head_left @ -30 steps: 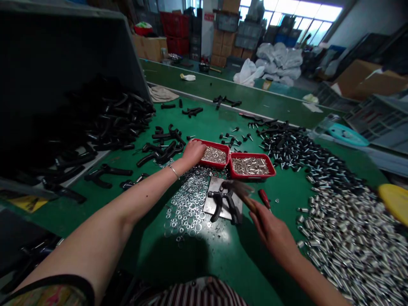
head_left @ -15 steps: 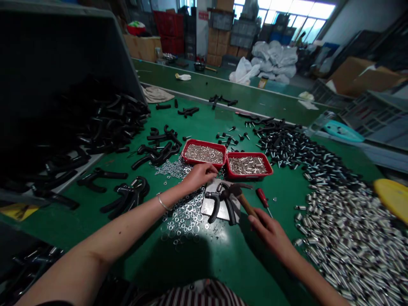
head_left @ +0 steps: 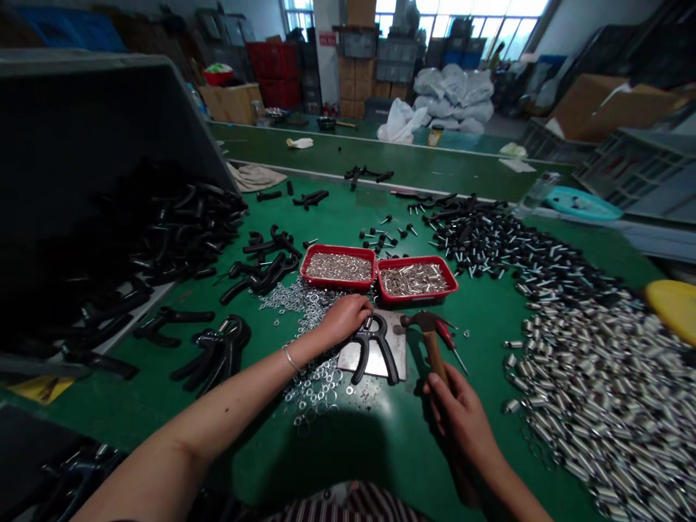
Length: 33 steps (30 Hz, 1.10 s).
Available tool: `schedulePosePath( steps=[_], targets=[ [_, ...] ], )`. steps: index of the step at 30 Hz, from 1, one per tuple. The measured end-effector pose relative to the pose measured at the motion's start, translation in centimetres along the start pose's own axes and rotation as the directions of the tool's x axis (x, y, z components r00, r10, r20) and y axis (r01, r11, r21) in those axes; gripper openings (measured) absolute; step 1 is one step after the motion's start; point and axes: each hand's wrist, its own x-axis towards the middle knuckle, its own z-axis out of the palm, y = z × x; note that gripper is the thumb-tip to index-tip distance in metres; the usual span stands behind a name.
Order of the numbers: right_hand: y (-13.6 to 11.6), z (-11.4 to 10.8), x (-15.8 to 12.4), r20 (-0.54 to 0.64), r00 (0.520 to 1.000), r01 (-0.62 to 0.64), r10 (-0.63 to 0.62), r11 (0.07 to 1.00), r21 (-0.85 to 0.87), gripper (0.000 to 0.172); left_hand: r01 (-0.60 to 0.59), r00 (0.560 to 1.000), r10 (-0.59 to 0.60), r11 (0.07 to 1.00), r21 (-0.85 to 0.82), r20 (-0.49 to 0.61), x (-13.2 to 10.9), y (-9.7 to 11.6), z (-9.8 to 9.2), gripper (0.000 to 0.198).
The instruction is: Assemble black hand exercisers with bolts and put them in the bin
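Red sign, far beyond fingers of the left hand: characters too small to read. Those fingers: curled at top of hand grip; whether pinching anything, cannot tell. Hand grip: on metal plate, nearside of them. Hammer: clasped by right hand.

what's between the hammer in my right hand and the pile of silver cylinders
In the head view, a red-handled screwdriver and a small metal piece lie between the hammer and the silver pile.
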Motion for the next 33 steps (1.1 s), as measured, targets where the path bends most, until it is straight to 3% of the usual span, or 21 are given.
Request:
schedulePosePath(
  steps=[8, 11, 15, 19, 22, 25, 27, 29, 31, 33],
  targets=[
    [0.5, 0.6, 0.1, 0.053, 0.998, 0.019, -0.021, 0.999, 0.037, 0.040, -0.014, 1.000, 0.014, 0.999, 0.053, -0.004, -0.2, -0.3, 0.4, 0.014],
    [0.4, 0.4, 0.1, 0.055, 0.998, 0.032, -0.032, 0.999, -0.007, 0.045, -0.120, 0.992, 0.123, 0.957, 0.265, 0.006, -0.7, 0.3, 0.5, 0.015],
    [-0.6, -0.5, 0.8, 0.064, 0.996, 0.070, -0.060, 0.983, -0.172, 0.059, -0.296, 0.949, 0.306, 0.791, 0.536, 0.073, -1.0, 0.8, 0.8, 0.020],
    [-3.8, -1.5, 1.8, 0.171, 0.963, 0.267, -0.208, 0.823, -0.501, 0.058, -0.215, 0.973, 0.229, 0.853, 0.475, 0.027, -1.4, 0.7, 0.6, 0.016],
    [-6.7, -1.3, 2.1, 0.287, 0.862, 0.504, -0.417, 0.650, -0.568, 0.054, -0.162, 0.974, 0.210, 0.913, 0.374, -0.089, -3.3, 1.3, 0.3, 0.027],
    [-8.4, -0.2, 2.9, 0.333, 0.758, 0.636, -0.561, 0.522, -0.568, 0.054, -0.256, 0.948, 0.303, 0.906, 0.336, -0.094, -5.9, 2.4, 0.6, 0.024],
    [-8.5, 0.6, 3.9, 0.397, 0.723, 0.669, -0.566, 0.429, -0.607, 0.056, -0.308, 0.934, 0.350, 0.891, 0.332, -0.071, -7.3, 2.9, 1.1, 0.026],
    [-8.2, 1.1, 5.1, 0.490, 0.721, 0.676, -0.490, 0.343, -0.652, 0.057, -0.315, 0.932, 0.356, 0.890, 0.329, -0.070, -7.9, 3.0, 1.7, 0.028],
    [-8.0, 1.3, 5.9, 0.535, 0.738, 0.668, -0.412, 0.328, -0.669, 0.058, -0.306, 0.934, 0.347, 0.897, 0.319, -0.081, -7.8, 2.9, 2.1, 0.028],
    [-8.0, 1.4, 6.4, 0.503, 0.745, 0.659, -0.437, 0.371, -0.654, 0.056, -0.300, 0.935, 0.342, 0.903, 0.307, -0.094, -7.5, 2.7, 2.3, 0.028]
  ],
)
